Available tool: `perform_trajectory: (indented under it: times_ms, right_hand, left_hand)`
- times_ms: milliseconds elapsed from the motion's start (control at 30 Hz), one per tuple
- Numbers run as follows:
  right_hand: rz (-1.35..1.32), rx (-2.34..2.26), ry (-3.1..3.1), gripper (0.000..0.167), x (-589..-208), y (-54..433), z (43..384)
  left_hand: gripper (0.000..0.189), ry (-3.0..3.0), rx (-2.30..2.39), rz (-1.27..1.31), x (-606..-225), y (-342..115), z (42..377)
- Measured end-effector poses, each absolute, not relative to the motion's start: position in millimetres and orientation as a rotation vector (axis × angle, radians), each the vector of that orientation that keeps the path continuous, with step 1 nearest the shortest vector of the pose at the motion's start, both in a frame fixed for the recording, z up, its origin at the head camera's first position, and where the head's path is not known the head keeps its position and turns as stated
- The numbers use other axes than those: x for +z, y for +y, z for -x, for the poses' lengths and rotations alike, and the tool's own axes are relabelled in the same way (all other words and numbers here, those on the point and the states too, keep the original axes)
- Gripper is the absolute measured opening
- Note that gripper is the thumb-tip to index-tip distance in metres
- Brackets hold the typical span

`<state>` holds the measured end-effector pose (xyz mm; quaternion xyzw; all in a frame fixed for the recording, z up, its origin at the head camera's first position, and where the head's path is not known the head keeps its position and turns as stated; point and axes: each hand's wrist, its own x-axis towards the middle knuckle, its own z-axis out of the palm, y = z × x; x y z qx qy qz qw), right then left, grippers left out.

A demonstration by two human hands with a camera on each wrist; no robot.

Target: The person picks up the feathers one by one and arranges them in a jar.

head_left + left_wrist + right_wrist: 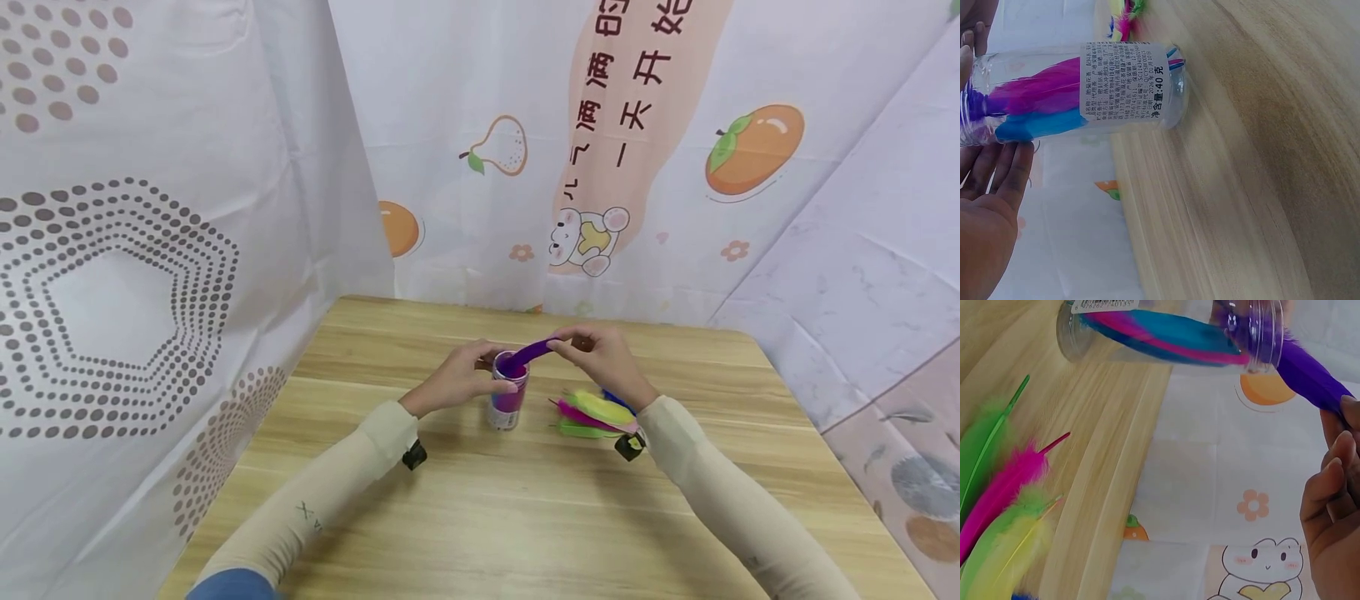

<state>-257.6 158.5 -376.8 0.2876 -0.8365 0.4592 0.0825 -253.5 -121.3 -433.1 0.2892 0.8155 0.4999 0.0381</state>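
Observation:
A clear plastic jar [506,410] with a printed label stands upright on the table. My left hand [456,382] grips it near the mouth, thumb on the near side and fingers around the back. Inside are a magenta feather [1041,87] and a blue feather [1041,125], quills down at the bottom. Between thumb and fingertips, my right hand [606,358] pinches one end of a purple feather [1310,375]. That feather slants down into the jar's open mouth, its lower end inside.
Right of the jar, under my right wrist, lies a loose pile with a green feather [985,450], a magenta feather [1007,497], a yellow feather [1013,550] and a bit of blue. A printed curtain [465,233] hangs behind the wooden table [480,517].

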Motion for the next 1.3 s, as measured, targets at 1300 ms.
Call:
perform_trajectory:
  times_ms: [1300]
  right_hand:
    - [-1.151, 1.047, -2.658, 0.013, -388, 110, 257]
  left_hand:
    - [0.056, 2.501, 1.526, -0.928, -430, -121, 252]
